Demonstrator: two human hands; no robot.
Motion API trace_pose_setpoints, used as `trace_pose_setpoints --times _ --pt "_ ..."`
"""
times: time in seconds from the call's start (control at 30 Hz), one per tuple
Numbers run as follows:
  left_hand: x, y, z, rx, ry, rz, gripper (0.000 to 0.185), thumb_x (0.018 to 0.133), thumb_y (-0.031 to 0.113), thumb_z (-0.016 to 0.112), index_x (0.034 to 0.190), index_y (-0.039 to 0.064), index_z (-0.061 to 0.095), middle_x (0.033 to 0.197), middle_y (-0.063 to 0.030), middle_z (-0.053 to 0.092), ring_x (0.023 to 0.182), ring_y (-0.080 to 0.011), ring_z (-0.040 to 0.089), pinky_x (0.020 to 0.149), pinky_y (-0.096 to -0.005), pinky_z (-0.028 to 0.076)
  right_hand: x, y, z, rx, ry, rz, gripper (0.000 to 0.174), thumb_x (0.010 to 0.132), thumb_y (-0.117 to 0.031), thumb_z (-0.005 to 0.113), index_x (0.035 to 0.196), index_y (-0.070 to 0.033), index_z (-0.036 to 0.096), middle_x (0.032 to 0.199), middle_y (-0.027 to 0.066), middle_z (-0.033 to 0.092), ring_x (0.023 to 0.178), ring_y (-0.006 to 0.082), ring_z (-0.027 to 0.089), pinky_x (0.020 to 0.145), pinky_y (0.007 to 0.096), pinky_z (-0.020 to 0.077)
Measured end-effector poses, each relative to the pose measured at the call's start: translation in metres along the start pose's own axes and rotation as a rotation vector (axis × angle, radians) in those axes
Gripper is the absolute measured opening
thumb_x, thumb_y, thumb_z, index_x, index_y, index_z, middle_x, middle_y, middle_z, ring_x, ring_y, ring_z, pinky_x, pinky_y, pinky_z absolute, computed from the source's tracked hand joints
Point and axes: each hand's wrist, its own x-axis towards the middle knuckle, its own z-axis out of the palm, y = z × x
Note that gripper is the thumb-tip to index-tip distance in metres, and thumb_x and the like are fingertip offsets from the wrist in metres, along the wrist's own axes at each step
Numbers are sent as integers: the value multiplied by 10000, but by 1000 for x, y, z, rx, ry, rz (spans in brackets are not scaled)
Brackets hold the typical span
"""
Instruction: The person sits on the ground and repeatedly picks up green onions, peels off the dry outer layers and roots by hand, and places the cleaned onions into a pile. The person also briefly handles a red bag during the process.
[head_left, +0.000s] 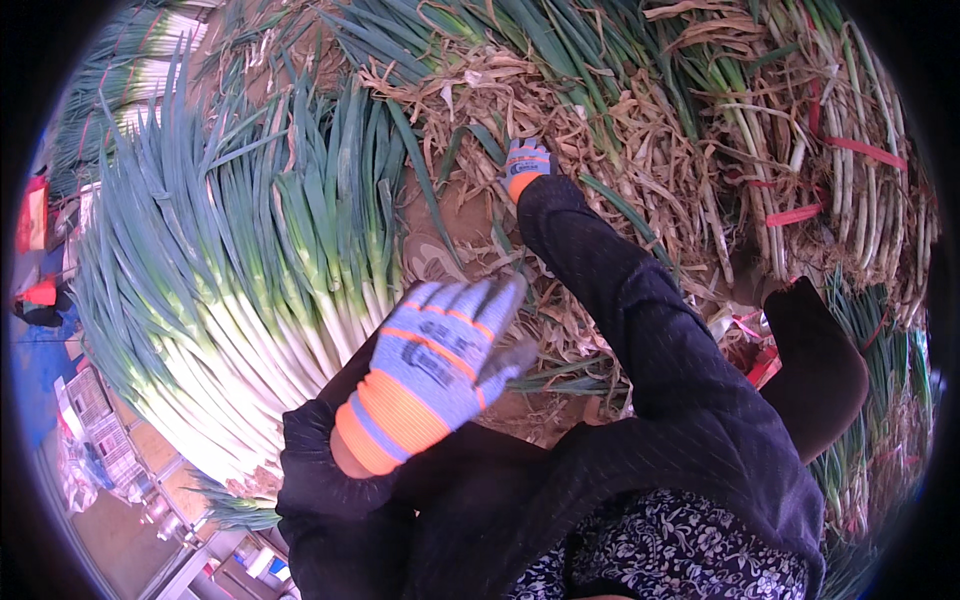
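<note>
My left hand (439, 364), in a grey-blue and orange knit work glove, is held back-up over my lap, thumb and fingers apart, with no item visible in it. On its left lies a large fanned pile of clean long green onions (247, 322), white stems toward me and green leaves away. My right hand (528, 166), gloved alike, reaches far forward to the uncleaned green onions (645, 150) with dry brown husks. Its fingertips are at the husks and leaves; whether they grip any is too small to tell.
A shoe (431, 259) shows between the piles. Uncleaned onions tied with red bands (866, 150) lie at the right. Bundles of clean onions (157, 79) lie far left. A plastic crate (101, 427) stands at the lower left. Loose husks (555, 330) litter the ground before me.
</note>
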Motion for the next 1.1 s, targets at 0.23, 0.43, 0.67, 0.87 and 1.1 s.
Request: trace_pose_setpoints --times 0.23,0.43,0.67,0.87,1.1 --pt "-20 6 0 -62 -95 46 608 757 370 608 1236 24 469 1070 -141 560 992 -289 521 897 -411 370 -71 29 -8 164 -224 -384 346 823 -328 514 1072 -88 527 1032 148 591 910 323 601 766 422 474" --pt "-33 9 -1 -137 -175 69 638 745 387 615 1254 31 466 1075 -134 554 983 -284 523 896 -414 379 -130 31 -17 -152 -764 -897 364 770 -335 547 1050 -103 572 994 163 591 962 288 574 797 384 452" --pt "-40 -1 -3 -201 -153 7 632 750 406 613 1254 50 476 1119 -140 542 1033 -297 517 937 -436 372 1 -125 76 -352 -37 -917 456 896 -214 397 1350 -243 389 1356 161 389 1101 349 508 897 469 411" --pt "-39 -9 -14 -231 -244 -13 629 752 407 612 1249 46 478 1114 -146 543 1033 -301 517 936 -435 373 51 -121 114 -353 -355 -752 450 930 -212 350 1372 -296 352 1299 162 443 1052 338 550 791 487 461" --pt "-23 2 -8 -195 -284 -8 627 739 383 630 1233 25 482 1106 -167 539 1026 -321 515 940 -431 372 -21 -64 117 -342 -246 -730 203 863 -243 454 942 -139 611 877 106 625 646 284 604 482 433 433"
